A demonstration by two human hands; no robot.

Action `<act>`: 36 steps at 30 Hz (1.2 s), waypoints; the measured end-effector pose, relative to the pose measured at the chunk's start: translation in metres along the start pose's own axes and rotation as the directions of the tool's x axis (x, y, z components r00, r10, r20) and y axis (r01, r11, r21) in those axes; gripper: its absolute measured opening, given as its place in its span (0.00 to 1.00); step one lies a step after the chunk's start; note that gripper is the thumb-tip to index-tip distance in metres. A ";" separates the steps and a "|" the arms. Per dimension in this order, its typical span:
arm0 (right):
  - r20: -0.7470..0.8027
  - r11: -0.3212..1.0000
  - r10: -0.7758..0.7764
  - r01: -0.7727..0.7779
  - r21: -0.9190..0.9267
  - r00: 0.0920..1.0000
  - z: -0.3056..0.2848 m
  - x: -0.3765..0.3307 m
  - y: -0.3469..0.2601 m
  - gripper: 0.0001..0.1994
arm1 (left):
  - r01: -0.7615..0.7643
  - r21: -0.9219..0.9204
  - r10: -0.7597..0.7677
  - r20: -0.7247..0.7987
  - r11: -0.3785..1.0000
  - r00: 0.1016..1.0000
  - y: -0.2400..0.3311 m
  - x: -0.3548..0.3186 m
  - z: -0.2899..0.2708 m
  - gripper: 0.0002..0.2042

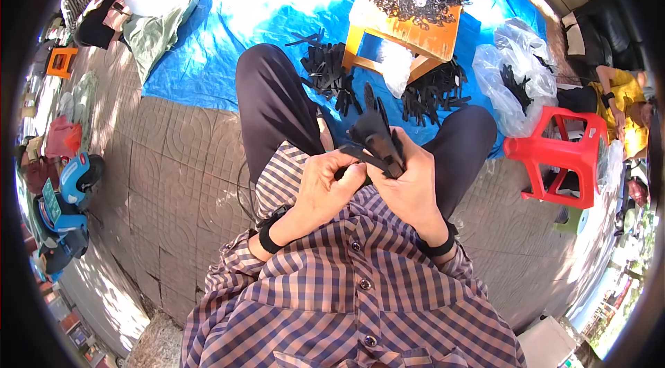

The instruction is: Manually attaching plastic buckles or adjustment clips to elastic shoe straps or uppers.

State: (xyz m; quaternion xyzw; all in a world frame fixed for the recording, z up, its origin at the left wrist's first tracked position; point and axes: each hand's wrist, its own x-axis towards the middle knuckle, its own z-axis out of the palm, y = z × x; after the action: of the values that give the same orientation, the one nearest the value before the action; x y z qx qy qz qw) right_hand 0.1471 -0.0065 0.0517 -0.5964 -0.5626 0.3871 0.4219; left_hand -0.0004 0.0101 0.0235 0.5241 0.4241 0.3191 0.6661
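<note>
Over my lap, my right hand [410, 184] is closed around a bundle of black straps [374, 134], whose upper ends point away from me. My left hand [324, 186] is pinched on the end of one black strap at the bundle's near left side. The fingertips are partly hidden, and any small piece between them does not show clearly. Beyond my knees, two piles of similar straps, a left pile [329, 74] and a right pile [435, 91], lie by a wooden stool [443, 34]. Heaped on that stool are small dark buckle-like pieces [414, 0].
A blue tarp [201, 56] covers the ground ahead. To the right are clear plastic bags [516, 56] with black strips inside and a red plastic stool [560, 153]. A person in yellow [627, 108] sits beyond it. A blue scooter [69, 195] stands left.
</note>
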 end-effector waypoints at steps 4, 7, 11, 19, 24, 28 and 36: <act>-0.157 0.996 0.082 -0.074 0.058 0.984 0.000 0.005 0.002 0.12 | -0.125 0.139 0.126 0.004 0.982 0.992 0.004 0.000 -0.001 0.08; -0.185 0.986 0.118 -0.094 0.134 0.976 -0.003 0.009 0.007 0.10 | 0.062 -0.227 -0.018 0.189 0.972 0.982 0.009 -0.001 -0.007 0.11; -0.124 0.977 0.115 -0.090 0.196 0.986 -0.008 0.008 0.013 0.12 | -0.010 -0.169 0.045 0.203 0.986 0.978 0.003 0.002 -0.005 0.11; 0.102 0.679 0.377 -0.350 0.645 0.920 -0.021 0.007 0.025 0.08 | -0.062 -0.143 0.082 0.137 0.988 0.987 0.000 0.001 0.001 0.12; 0.091 0.512 0.358 -0.276 0.813 0.929 -0.009 0.011 0.031 0.05 | 0.010 -0.113 0.008 0.153 0.994 0.988 -0.007 0.002 0.002 0.11; 0.122 0.395 0.461 -0.326 0.859 0.879 -0.017 0.015 0.038 0.05 | -0.096 0.047 0.083 0.223 0.994 0.971 -0.008 0.004 0.007 0.11; 0.166 0.533 0.365 -0.352 0.770 0.916 -0.001 0.036 0.039 0.11 | 0.099 -0.055 -0.097 0.037 0.994 0.995 -0.006 0.012 -0.007 0.10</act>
State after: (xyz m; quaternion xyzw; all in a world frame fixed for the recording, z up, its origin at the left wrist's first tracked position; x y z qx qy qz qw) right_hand 0.1641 0.0293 0.0155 -0.4553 -0.1977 0.6670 0.5556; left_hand -0.0015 0.0216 0.0149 0.4887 0.4286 0.2891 0.7028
